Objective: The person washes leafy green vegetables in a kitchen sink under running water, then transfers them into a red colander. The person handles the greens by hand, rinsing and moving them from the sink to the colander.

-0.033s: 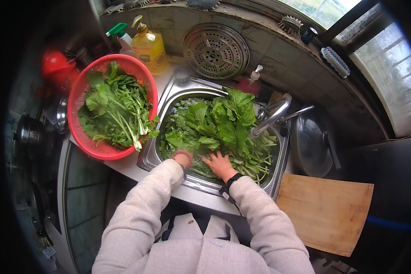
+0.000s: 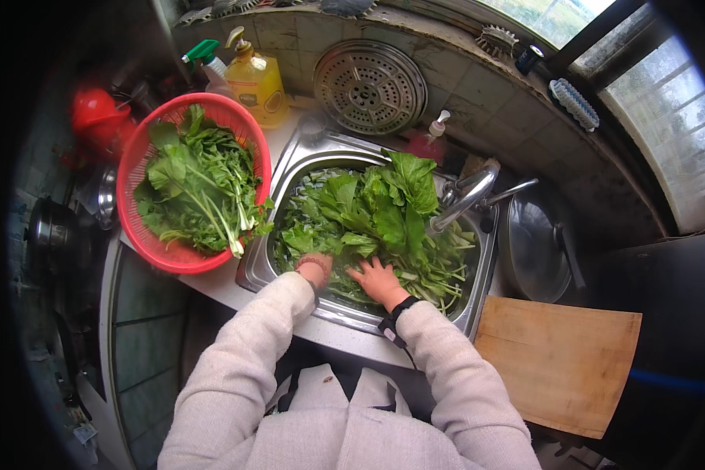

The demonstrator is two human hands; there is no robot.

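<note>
Leafy greens (image 2: 392,207) are heaped in a metal sink (image 2: 256,272), with water showing between the leaves. At the sink's near side, my left hand (image 2: 316,269) reaches down into the leaves and water; its fingers are hidden there. Beside it, my right hand (image 2: 377,282) rests on the near part of the heap, thumb and fingers spread and closed on nothing. Pale stems lie to its right. To the left of the sink, more greens (image 2: 192,184) fill a red plastic colander (image 2: 264,153), a few stems hanging over its rim.
A faucet (image 2: 474,192) arches over the sink's right side. Right of it are a wooden cutting board (image 2: 556,360) and a round lid (image 2: 534,251). Behind stand a yellow pump bottle (image 2: 260,88), a pink pump bottle (image 2: 427,146) and a perforated metal disc (image 2: 370,88).
</note>
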